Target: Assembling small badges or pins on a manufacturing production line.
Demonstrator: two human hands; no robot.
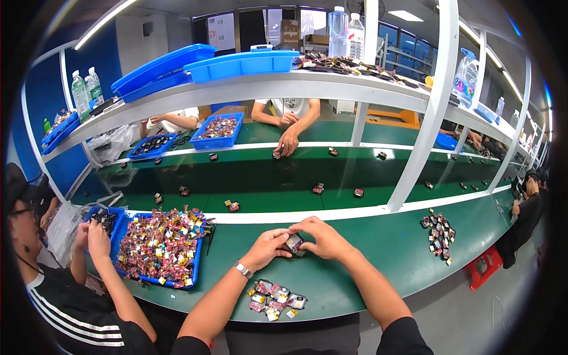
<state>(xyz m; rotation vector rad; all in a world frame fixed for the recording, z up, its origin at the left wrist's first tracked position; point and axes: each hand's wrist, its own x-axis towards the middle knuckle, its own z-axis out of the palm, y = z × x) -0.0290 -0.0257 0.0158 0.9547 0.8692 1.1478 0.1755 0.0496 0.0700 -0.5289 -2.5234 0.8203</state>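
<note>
Over the green tabletop (pixel 236 236), my left hand (pixel 264 249) and my right hand (pixel 324 238) meet around a small dark electronic part (pixel 294 243). Both sets of fingers are closed on its edges, the left from one side and the right from above and the other side. A metal watch band circles my left wrist. Between my forearms, near the table's front edge, lies a loose cluster of small parts (pixel 276 299) in pink, white, black and yellow. What kind of device they are is too small to tell.
On the left stands a blue tray (pixel 197 260) heaped with similar parts; a co-worker (pixel 77 296) works beside it. More parts (pixel 439 235) lie to the right. A white post (pixel 423 118) and shelf (pixel 248 87) rise ahead. Beyond, several parts lie on a dark green strip, where another person's hand (pixel 288 142) reaches.
</note>
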